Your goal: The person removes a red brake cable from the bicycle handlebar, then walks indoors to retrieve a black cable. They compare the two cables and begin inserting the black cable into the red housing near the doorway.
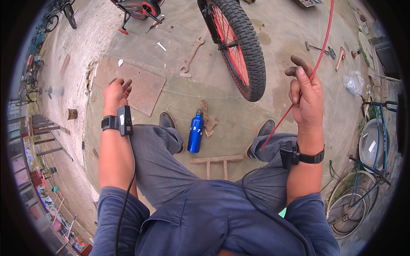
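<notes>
My right hand (305, 94) pinches a long red cable housing (324, 40) between thumb and fingers. One length of it rises past the top edge, and the loose lower end hangs over my right knee. On the left, my left hand (116, 91) is held above a flat brown board (132, 85) with its fingers curled together. A thin pale wire (200, 95) runs across the ground between the hands, its left end pointing toward my left fingers. Whether they hold it cannot be made out. Ahead stands a bicycle wheel (245, 47) with a knobbly black tyre and red spokes.
A blue metal bottle (196, 132) stands between my feet, beside a brown rag (209, 119) and a small wooden stool (217, 160). A large wrench (193, 55), a small wrench (161, 46) and a hammer (316, 47) lie farther off. Bicycle parts (354, 196) crowd the right side.
</notes>
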A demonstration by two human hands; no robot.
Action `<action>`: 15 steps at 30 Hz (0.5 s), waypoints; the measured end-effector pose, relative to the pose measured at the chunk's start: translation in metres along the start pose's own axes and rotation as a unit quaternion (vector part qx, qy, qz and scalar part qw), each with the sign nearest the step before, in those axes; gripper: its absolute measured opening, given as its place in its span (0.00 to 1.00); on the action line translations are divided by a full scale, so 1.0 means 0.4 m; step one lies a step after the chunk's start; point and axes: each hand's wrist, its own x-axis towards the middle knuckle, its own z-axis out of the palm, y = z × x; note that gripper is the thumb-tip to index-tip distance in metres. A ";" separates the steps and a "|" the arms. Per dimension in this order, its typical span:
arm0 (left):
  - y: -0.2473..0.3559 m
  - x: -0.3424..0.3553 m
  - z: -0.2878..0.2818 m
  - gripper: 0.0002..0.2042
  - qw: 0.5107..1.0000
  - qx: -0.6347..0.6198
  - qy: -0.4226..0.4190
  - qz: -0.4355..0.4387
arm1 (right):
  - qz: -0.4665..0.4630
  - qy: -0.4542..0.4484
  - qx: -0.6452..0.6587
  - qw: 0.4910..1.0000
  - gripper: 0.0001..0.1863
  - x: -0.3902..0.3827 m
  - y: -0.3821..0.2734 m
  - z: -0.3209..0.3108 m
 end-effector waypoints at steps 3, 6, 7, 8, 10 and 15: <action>-0.006 -0.019 0.041 0.26 0.994 0.108 -0.026 0.027 | -0.017 0.073 0.112 0.991 0.21 0.022 -0.017 -0.025; -0.021 -0.015 0.119 0.26 0.963 0.251 -0.095 0.037 | -0.045 0.118 0.129 0.984 0.21 0.055 -0.021 -0.080; -0.031 -0.013 0.146 0.24 0.949 0.288 -0.122 0.037 | -0.041 0.115 0.144 0.982 0.22 0.068 -0.026 -0.110; -0.044 -0.012 0.168 0.24 0.931 0.328 -0.154 0.040 | -0.024 0.146 0.158 0.976 0.22 0.077 -0.026 -0.138; -0.073 -0.007 0.202 0.22 0.889 0.401 -0.215 0.045 | -0.016 0.162 0.199 0.966 0.22 0.107 -0.018 -0.185; -0.147 -0.001 0.256 0.16 0.799 0.534 -0.275 0.030 | 0.034 0.262 0.263 0.928 0.20 0.133 0.015 -0.260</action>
